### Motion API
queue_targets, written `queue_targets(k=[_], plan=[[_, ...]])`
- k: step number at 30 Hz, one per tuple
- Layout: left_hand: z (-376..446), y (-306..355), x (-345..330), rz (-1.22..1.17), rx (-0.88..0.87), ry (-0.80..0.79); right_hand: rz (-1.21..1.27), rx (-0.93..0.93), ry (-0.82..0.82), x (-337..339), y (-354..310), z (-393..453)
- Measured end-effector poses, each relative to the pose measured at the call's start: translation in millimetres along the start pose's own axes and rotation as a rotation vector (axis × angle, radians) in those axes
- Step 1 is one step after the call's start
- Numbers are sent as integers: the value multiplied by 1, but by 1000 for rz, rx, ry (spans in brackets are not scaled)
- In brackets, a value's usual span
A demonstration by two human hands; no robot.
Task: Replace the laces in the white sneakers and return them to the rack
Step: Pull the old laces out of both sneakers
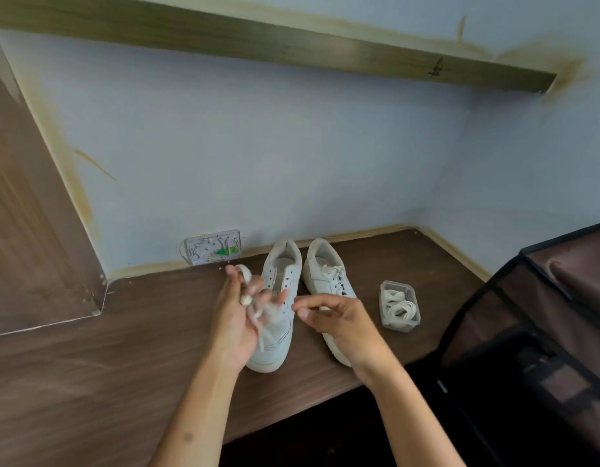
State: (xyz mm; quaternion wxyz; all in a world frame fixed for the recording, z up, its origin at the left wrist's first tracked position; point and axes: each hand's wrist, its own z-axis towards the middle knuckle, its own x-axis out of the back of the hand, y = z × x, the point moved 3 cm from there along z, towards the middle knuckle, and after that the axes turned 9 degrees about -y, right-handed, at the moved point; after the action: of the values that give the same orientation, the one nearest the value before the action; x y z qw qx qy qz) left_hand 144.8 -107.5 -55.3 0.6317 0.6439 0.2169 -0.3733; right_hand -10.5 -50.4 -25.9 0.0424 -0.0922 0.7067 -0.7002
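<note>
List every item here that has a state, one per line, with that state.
Left sneaker: unlaced, eyelets bare.
Right sneaker: laced.
Old lace: wound around the left hand.
Right hand: loosely curled, holding nothing visible.
Plastic tub: lidless, holding white laces.
Shoe rack: front uncovered.

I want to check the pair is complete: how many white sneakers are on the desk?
2. The left sneaker, without lace, stands behind the left hand. The right sneaker, laced, stands beside it, partly behind the right hand.
</note>
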Motion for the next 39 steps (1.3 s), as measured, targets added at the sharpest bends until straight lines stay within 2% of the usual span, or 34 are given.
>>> queue_targets(k=[2, 4, 8, 13, 15, 17, 18, 21, 23, 26, 29, 39], plan=[[10, 1, 22, 192, -31, 180, -34, -12, 55, -1, 16, 5], [23, 0, 51, 573, -44, 283, -78, -31, 177, 9, 33, 9], [39, -8, 102, 1215, -95, 341, -247, -22, 413, 32, 64, 14], [46, -25, 133, 1664, -12, 434, -458, 44, 460, 41, 85, 17], [48, -32, 138, 1811, 88, 462, -544, 33, 466, 45, 94, 19], [49, -34, 132, 1814, 123, 489, -629, 16, 496, 53, 101, 22], [49, -35, 124, 1799, 85, 469, -669, 15, 519, 57, 103, 23], [48, -44, 92, 1699, -34, 283, -737, -24, 543, 67, 107, 30], [46, -55, 75, 1661, -28, 168, -781, -135, 497, 71, 111, 34], [40, -72, 62, 1749, 6, 65, -851, -352, 377, 72, 120, 38], [37, -79, 65, 1708, 134, 65, -853, -366, 354, 69, 123, 39], [35, -70, 65, 1802, 189, 108, -910, -292, 370, 29, 117, 23]])
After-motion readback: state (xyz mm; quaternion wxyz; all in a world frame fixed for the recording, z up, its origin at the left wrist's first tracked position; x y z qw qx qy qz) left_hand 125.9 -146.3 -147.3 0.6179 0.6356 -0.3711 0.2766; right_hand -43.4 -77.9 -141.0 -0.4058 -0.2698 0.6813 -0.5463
